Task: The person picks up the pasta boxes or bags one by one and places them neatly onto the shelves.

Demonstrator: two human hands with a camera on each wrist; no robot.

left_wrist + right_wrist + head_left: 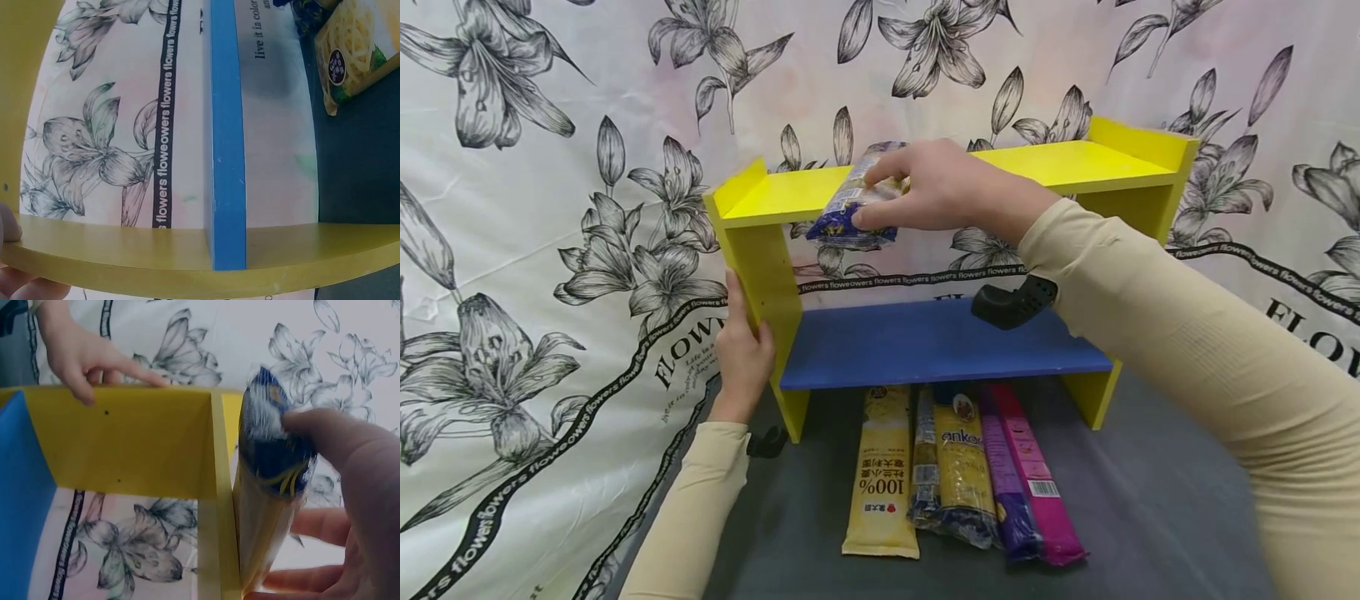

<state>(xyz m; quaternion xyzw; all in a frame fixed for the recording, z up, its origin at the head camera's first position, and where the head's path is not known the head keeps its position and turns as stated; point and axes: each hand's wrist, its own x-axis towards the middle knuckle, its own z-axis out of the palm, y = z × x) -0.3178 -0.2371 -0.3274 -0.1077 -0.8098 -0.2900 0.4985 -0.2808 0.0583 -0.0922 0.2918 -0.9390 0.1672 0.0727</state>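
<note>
While hands [932, 185] [745, 358] hold on (right: packet [850, 204]; left: yellow shelf [1097, 160]) | grey surface [1150, 508] lies beneath | flowered cloth [820, 83] hangs behind

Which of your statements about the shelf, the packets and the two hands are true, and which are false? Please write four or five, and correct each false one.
1. The right hand holds a packet near the yellow top board. True.
2. The left hand grips the blue board. False: the left hand grips the yellow side board.
3. Several packets lie on the grey table. True.
4. The blue board is above the top board. False: the blue board is below it.
5. In the head view, the pale yellow packet lies leftmost in the row. True.
</note>
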